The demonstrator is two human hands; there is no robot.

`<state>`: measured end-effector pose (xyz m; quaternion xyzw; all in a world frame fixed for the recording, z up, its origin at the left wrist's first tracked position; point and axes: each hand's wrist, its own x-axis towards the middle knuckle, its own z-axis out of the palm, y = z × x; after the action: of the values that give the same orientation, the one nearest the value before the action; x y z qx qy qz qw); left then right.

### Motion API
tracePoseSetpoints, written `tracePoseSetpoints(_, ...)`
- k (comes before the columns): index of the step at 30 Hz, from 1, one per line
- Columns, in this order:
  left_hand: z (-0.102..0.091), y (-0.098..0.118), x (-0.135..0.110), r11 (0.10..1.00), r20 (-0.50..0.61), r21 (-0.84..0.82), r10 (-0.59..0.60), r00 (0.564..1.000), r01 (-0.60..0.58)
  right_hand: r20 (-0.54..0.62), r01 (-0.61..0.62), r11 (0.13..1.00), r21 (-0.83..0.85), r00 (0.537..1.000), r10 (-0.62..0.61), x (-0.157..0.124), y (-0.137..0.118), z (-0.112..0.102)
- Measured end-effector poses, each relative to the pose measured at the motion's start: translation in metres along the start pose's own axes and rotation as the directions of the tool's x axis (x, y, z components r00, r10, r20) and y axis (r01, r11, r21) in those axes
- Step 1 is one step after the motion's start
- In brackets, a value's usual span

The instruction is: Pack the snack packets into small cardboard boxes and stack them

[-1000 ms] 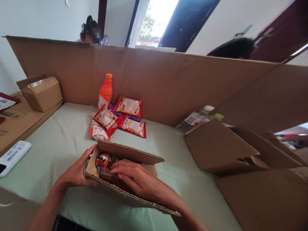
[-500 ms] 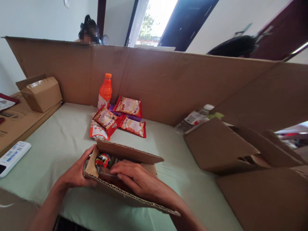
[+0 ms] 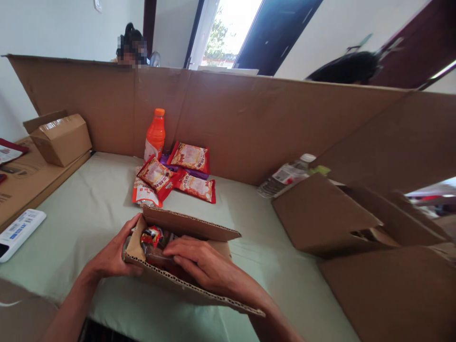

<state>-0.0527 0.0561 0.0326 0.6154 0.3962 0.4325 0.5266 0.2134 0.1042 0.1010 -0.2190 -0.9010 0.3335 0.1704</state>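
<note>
A small open cardboard box (image 3: 185, 225) lies on the pale green cloth in front of me, with wrapped snacks (image 3: 152, 236) inside. My left hand (image 3: 114, 254) grips the box's left end, thumb on the near flap. My right hand (image 3: 203, 263) reaches into the box, its fingers lying flat and pressing on a dark packet there. Behind the box lie several red snack packets (image 3: 171, 178) and an orange drink bottle (image 3: 155, 135) stands upright beside them.
A tall cardboard wall (image 3: 249, 123) rings the table. Larger open boxes (image 3: 338, 218) and a lying water bottle (image 3: 285, 175) are at the right. A taped small box (image 3: 60, 137) and a white remote (image 3: 19, 230) are at the left. A person sits beyond the wall.
</note>
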Motion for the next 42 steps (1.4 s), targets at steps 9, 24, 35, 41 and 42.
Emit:
tracePoseSetpoints(9,0.000,-0.004,0.000,0.999,-0.009,0.003,0.032,0.999,-0.032,-0.033,0.002,1.000,0.029,0.999,-0.001,-0.001,0.003,0.001)
tracePoseSetpoints(24,-0.001,-0.007,-0.003,0.997,-0.012,0.061,0.045,0.999,-0.044,-0.034,0.026,1.000,0.012,0.999,-0.026,0.000,0.005,0.003)
tracePoseSetpoints(35,-0.002,-0.013,-0.004,1.000,-0.006,0.013,0.023,1.000,-0.023,-0.040,0.023,1.000,0.007,0.999,-0.023,-0.001,0.007,0.005)
tracePoseSetpoints(41,0.001,-0.008,-0.005,1.000,-0.003,-0.026,0.009,1.000,-0.009,-0.179,0.054,0.997,0.056,0.983,-0.044,-0.003,0.005,0.002)
tracePoseSetpoints(42,0.001,-0.007,-0.006,1.000,-0.006,-0.025,0.008,1.000,-0.008,-0.199,0.057,0.996,0.061,0.979,-0.044,-0.003,0.005,0.001)
